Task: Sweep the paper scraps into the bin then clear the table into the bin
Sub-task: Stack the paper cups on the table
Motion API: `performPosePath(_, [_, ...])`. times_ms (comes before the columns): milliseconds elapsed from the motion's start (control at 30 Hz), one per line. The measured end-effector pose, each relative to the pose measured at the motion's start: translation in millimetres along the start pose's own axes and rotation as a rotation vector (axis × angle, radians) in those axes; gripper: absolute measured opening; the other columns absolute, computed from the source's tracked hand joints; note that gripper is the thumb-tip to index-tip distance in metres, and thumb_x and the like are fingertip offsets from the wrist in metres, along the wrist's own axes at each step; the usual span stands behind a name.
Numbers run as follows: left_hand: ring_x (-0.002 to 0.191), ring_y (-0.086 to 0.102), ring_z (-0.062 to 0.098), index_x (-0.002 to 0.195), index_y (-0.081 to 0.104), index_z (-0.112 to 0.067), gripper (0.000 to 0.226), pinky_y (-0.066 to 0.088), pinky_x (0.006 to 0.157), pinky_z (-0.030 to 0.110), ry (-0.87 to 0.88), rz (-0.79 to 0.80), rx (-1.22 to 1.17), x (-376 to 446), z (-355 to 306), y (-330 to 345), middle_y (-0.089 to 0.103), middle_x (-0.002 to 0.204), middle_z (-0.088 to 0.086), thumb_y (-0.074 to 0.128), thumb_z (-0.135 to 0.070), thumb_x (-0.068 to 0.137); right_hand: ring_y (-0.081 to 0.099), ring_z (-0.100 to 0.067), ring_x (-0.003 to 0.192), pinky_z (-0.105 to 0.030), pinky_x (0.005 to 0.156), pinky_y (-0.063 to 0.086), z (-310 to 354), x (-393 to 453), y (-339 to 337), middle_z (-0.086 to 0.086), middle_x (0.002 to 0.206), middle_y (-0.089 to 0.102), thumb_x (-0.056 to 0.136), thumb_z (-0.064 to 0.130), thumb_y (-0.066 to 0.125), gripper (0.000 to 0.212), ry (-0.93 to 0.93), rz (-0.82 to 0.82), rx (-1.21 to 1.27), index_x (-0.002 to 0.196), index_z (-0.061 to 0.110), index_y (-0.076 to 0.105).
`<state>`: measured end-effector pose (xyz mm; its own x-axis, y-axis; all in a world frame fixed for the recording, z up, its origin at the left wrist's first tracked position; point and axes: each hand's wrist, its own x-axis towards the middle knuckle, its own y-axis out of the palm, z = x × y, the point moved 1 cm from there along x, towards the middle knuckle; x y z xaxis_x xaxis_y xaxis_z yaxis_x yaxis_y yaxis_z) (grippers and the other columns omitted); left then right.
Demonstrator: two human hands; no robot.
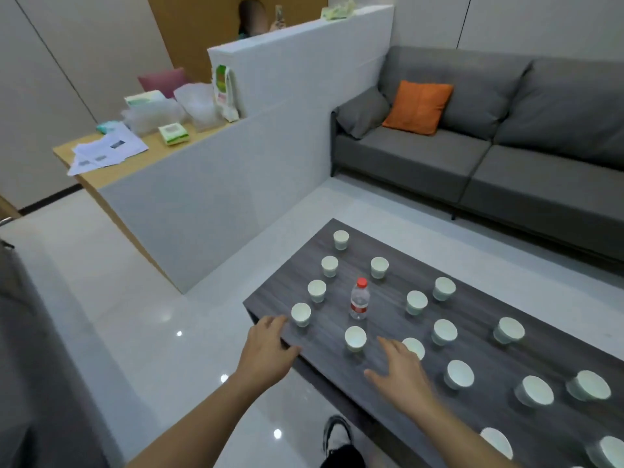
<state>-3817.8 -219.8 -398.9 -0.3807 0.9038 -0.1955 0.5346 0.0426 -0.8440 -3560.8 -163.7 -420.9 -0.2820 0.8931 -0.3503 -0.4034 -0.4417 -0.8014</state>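
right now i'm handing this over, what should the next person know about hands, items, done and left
Left hand: open, resting on the coffee table corner, holding nothing.
Right hand: open, above the tabletop beside a paper cup, holding nothing.
On the table: many white paper cups and one upright water bottle.
No bin or paper scraps in view.
Left: clear cups and bottle into the bin.

Office lounge, grey sofa (489, 136), low coffee table (371, 251), reception counter (135, 163) (papers on top)

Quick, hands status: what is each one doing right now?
Left hand: open, fingers at the corner edge of the dark wood-grain coffee table, holding nothing.
Right hand: open, fingers spread over the table, holding nothing.
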Motion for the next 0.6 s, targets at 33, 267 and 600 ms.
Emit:
performPosePath(33, [0.125,0.042,0.018,0.138,0.043,-0.030,0.065,0.040,0.098,0.029,-0.006,0.007,0.005,20,4,5,0.042,0.142,-0.003,0.065,-0.049,0.080,0.042,-0.026,0.134,-0.035,0.106,0.040,0,20,6,0.001,0.151,0.040,0.087,0.048,0.065,0.073,0.017,0.010,0.009,0.150,0.025,0.036])
performPosePath(267, [0.127,0.045,0.021,0.140,0.044,-0.024,0.068,0.040,0.098,0.032,-0.080,0.148,0.014,118,29,35,0.045,0.142,0.002,0.066,-0.050,0.081,0.046,-0.028,0.131,-0.037,0.103,0.042,-2,117,43,-0.004,0.142,0.051,0.084,0.046,0.066,0.069,0.194,0.161,0.058,0.145,0.026,0.042])
performPosePath(600, [0.125,0.040,0.035,0.135,0.047,-0.016,0.072,0.037,0.095,0.035,0.013,0.311,0.094,242,49,100,0.041,0.138,0.016,0.079,-0.031,0.073,0.041,-0.034,0.132,-0.040,0.103,0.042,-2,205,95,-0.010,0.143,0.049,0.083,0.045,0.070,0.078,0.472,0.216,0.161,0.148,0.022,0.035])
